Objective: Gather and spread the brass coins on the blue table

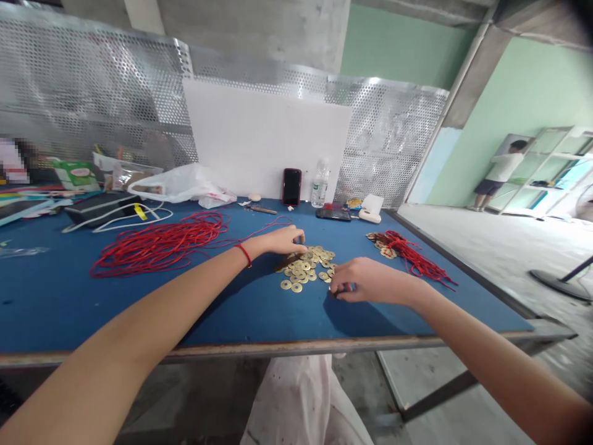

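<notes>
A loose pile of brass coins with square holes (303,267) lies on the blue tabletop (278,318). At the pile's far left edge, my left hand (285,240) reaches in with its fingers curled down and closed; what they hold, if anything, is hidden. Against the pile's right side, my right hand (359,279) is closed too, fingertips pinched low near the table. Whether a coin is between them cannot be made out. Left of the pile spreads a tangled bundle of red cord (162,244). To the right, more coins are tied to a bunch of red cords (412,256).
Along the back stand an upright phone (291,186), a plastic bottle (319,185) and a white plastic bag (185,182). A dark flat device (333,214) lies near a white object (370,213). A white cable (134,216) lies left. A person (500,173) stands by shelves far right.
</notes>
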The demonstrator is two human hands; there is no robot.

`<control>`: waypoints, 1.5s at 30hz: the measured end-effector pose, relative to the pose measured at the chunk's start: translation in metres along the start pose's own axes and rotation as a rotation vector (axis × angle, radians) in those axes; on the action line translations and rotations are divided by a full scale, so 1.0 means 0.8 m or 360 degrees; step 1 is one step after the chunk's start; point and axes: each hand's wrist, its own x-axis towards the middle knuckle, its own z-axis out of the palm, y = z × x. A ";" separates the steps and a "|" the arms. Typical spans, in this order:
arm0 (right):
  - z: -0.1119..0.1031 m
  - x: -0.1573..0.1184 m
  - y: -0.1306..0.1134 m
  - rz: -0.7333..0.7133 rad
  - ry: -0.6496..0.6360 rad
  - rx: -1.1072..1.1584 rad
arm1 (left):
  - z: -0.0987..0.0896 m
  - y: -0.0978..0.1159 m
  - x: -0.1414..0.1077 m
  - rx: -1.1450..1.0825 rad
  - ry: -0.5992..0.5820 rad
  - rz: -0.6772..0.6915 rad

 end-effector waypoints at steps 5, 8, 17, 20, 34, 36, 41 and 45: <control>0.010 0.012 0.017 -0.0032 0.0093 -0.0019 | -0.013 0.004 -0.001 0.0035 -0.0123 0.0047; 0.018 0.023 0.032 -0.0023 0.0138 -0.0112 | -0.029 0.019 -0.004 0.0025 -0.0316 0.0036; 0.022 0.000 0.052 0.0162 0.0377 -0.0430 | -0.016 0.037 -0.079 -0.0018 -0.0370 0.0026; 0.032 -0.020 0.064 0.0389 0.0220 -0.0302 | 0.001 0.032 -0.107 0.0069 -0.0289 -0.0096; 0.070 0.026 0.046 0.0541 0.0114 -0.0099 | 0.034 0.057 -0.076 0.0279 -0.0253 -0.0188; 0.073 0.035 0.041 0.0501 0.0137 -0.0093 | 0.037 0.063 -0.071 0.0279 -0.0242 -0.0175; 0.083 0.047 0.045 0.0421 0.0292 -0.0049 | 0.044 0.071 -0.050 0.0181 -0.0114 -0.0074; 0.090 0.051 0.060 0.0413 0.0536 0.0069 | 0.046 0.065 -0.030 0.0023 0.0032 0.0160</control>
